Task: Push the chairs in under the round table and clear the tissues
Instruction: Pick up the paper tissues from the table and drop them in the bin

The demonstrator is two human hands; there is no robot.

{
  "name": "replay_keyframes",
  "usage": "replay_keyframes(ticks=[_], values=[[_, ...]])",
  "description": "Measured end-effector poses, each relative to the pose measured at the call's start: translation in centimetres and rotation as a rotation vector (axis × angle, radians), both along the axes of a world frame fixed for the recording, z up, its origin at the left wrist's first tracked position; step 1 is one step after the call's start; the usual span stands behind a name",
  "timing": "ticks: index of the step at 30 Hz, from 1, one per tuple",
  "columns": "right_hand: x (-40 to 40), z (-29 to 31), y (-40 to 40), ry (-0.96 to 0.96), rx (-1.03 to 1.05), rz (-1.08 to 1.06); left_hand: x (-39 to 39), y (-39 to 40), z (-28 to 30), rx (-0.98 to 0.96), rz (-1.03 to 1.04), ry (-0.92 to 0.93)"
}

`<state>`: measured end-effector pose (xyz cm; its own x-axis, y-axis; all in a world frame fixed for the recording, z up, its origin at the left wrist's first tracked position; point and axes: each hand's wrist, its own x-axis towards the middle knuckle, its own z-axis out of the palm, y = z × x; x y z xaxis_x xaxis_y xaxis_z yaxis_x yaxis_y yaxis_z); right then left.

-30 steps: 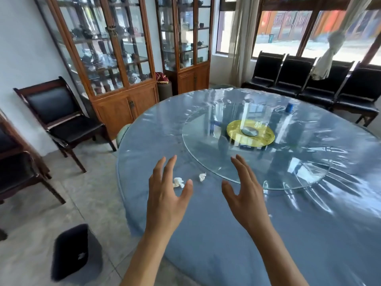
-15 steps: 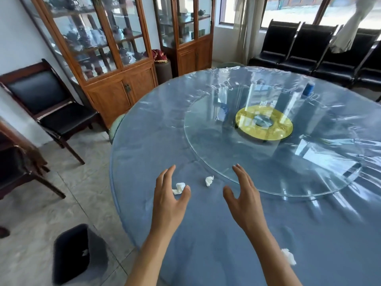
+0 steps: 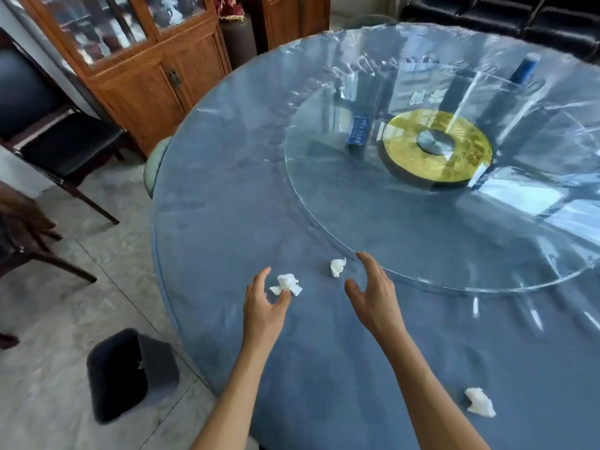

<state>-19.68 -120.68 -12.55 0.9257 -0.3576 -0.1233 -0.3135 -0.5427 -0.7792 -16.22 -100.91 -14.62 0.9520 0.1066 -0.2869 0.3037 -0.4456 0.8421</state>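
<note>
The left hand (image 3: 264,306) has its fingers (image 3: 258,280) loosely spread, thumb tip just at the near edge of a crumpled tissue (image 3: 287,284); whether the thumb actually touches it I cannot tell, and nothing is gripped. The right hand (image 3: 373,297) is spread wide, fingers gently curved, holding nothing, with a smaller tissue wad (image 3: 337,267) lying just beside its fingertips on the left. A third tissue (image 3: 480,406) sits nearer the person, to the right of the right forearm and well apart from both hands.

All three lie on the round counter (image 3: 227,222), which wears a blue cloth under clear plastic. Just beyond the right hand is the rim of a glass turntable (image 3: 357,196) with a gold disc (image 3: 436,147) at its middle and a small blue cylinder (image 3: 524,69) at the far side. A green chair (image 3: 155,167) is tucked at the counter's left edge. On the floor to the left stands a black bin (image 3: 126,375); dark chairs (image 3: 65,147) and a wooden glass-fronted cabinet (image 3: 146,76) line the wall.

Both forearms reach forward over the counter, roughly parallel, the hands turned inward with thumbs facing each other.
</note>
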Motion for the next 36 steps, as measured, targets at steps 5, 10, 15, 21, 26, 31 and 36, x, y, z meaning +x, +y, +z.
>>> replay_keyframes(ticks=[5, 10, 15, 21, 26, 31, 36], values=[[2.3, -2.5, 0.5, 0.055, 0.017, -0.053, 2.3, 0.6, -2.9, 0.02, -0.033, 0.098], [4.5, -4.8, 1.0, 0.073, 0.016, -0.088, 4.0, 0.4, -4.5, 0.048, -0.108, 0.115], [6.5, -7.3, 1.1, 0.115, -0.043, -0.023, 5.0, -0.4, -5.9, 0.104, -0.133, 0.074], [7.3, -10.3, 1.1, 0.132, -0.118, -0.011, 5.8, -1.8, -7.2, 0.286, -0.172, 0.008], [7.4, -11.4, 1.0, 0.09, -0.179, -0.059, 6.0, -2.6, -8.2, 0.353, -0.226, -0.043], [7.4, -11.6, 0.7, 0.077, -0.146, -0.082, 6.1, -2.5, -8.5, 0.363, -0.225, -0.035], [7.1, -10.5, 0.6, 0.118, 0.016, -0.183, 5.7, -2.5, -7.8, 0.415, -0.217, -0.043]])
